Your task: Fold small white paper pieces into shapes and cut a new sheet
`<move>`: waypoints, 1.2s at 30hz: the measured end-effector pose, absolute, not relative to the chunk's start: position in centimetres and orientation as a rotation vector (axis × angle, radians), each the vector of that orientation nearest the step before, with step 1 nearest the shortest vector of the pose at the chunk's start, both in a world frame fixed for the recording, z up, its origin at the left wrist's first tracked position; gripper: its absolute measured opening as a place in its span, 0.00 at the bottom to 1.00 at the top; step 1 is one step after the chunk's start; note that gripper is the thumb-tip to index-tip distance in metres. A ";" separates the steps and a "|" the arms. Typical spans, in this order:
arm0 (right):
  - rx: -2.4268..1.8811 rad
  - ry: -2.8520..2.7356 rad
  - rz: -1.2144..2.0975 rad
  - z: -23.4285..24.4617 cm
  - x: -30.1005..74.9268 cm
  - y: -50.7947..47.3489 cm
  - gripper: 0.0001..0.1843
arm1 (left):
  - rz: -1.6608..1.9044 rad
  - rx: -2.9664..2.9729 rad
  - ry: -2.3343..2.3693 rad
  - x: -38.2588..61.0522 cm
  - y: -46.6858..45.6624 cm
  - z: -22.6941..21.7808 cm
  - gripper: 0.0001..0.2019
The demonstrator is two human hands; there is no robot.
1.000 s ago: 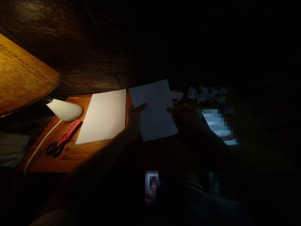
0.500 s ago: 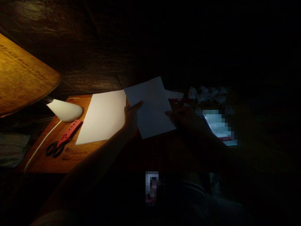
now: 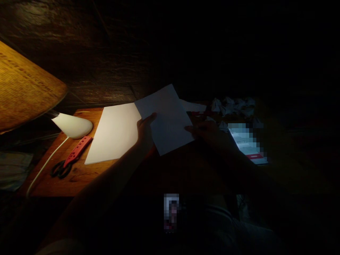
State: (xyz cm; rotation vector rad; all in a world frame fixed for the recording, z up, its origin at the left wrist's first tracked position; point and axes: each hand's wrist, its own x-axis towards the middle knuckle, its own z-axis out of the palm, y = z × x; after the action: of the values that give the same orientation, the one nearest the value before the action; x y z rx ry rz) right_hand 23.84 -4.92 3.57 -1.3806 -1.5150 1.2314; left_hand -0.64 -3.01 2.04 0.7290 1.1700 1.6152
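A white sheet of paper (image 3: pixel 170 120) is held up above the table, tilted, between both hands. My left hand (image 3: pixel 145 131) grips its left edge, thumb on the face turned to me and the other fingers behind it. At the right edge, my right hand (image 3: pixel 204 132) pinches the sheet; deep shadow hides most of its fingers. Left of the held sheet lies more white paper (image 3: pixel 114 132), flat on the wooden table and lit by the lamp.
On the left stand a lamp with a white base (image 3: pixel 74 125) and a yellowish shade (image 3: pixel 26 88). Near it lie scissors in a red cover (image 3: pixel 78 150) and a white cord (image 3: pixel 45 168). Crumpled white paper pieces (image 3: pixel 231 105) and a lit, pixelated screen (image 3: pixel 245 143) are on the right.
The held sheet has shifted slightly left and tilted a little more, both hands moving with it. The grip looks the same, and the things on the table stay in place.
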 end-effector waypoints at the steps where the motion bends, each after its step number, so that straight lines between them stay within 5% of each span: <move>1: -1.386 -1.523 1.247 3.5 23.9 -4.8 0.34 | 1.619 0.731 1.160 -0.6 -3.0 2.0 0.26; 10: -1.363 -1.424 1.040 2.2 25.2 -3.2 0.14 | 1.751 0.859 1.148 -1.4 -2.2 1.9 0.28; 16: -1.430 -1.697 0.744 1.9 25.9 -2.5 0.06 | 2.190 1.205 1.345 -5.3 -1.3 4.1 0.10; 18: -1.480 -1.773 0.698 1.8 25.7 -2.6 0.06 | 2.056 1.445 1.317 -4.8 -2.7 4.5 0.08; 20: -1.518 -1.853 0.680 1.5 25.5 -2.7 0.09 | 1.548 2.020 1.326 -3.7 -4.6 4.1 0.09; 24: -1.509 -2.014 0.569 1.5 25.2 -3.3 0.14 | 0.756 2.500 1.272 -1.7 -7.1 1.7 0.32; 31: -1.546 -2.171 0.044 3.1 23.9 -6.0 0.24 | 0.502 2.620 1.385 -1.3 -6.8 -0.7 0.41; 36: -1.286 -2.410 0.067 1.2 21.7 -7.2 0.38 | 0.456 2.648 1.380 -1.1 -7.2 -1.1 0.41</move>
State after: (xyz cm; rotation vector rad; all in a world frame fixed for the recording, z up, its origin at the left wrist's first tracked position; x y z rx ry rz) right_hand 21.67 -7.17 1.24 -1.2855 -2.4098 0.0670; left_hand -1.08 -7.21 -1.08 2.6484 1.3799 0.4564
